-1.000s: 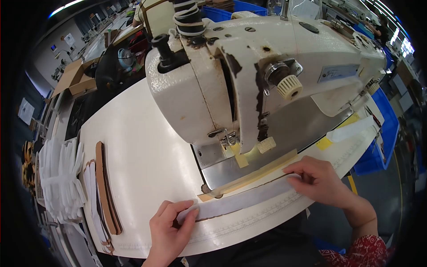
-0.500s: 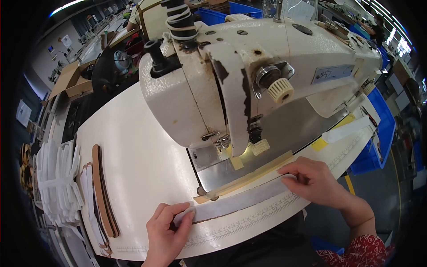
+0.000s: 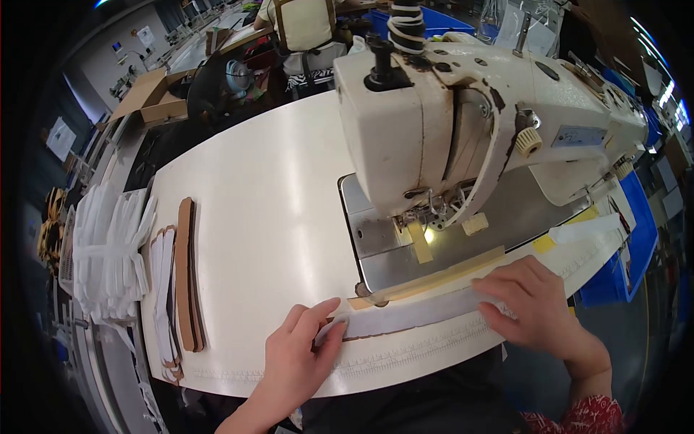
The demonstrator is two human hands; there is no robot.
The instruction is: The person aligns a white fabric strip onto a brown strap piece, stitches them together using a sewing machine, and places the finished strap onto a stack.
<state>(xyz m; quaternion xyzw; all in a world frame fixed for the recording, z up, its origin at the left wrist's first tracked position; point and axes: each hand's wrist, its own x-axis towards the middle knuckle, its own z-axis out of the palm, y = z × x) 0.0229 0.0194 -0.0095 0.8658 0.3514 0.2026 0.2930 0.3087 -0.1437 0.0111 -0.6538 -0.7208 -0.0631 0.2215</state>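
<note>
A long pale grey-white strip with a brown lower edge lies along the front of the white table. My left hand pinches its left end between thumb and forefinger. At the other end, my right hand has its fingers curved over the strip, thumb and fingers apart. Just behind the strip runs a yellowish tape guide beside the metal bed plate. The sewing machine stands above, its lamp lit near the needle. Printed ruler marks run along the table's front edge.
Brown strips and white-faced strips lie at the table's left. Beyond them is a tied bundle of white pieces. A blue bin stands at the right. A seated person is behind the table.
The camera view has shifted, so the machine and table appear further right. The right hand's thumb and fingers have parted from their pinch. My left hand stays on the strip's left end.
</note>
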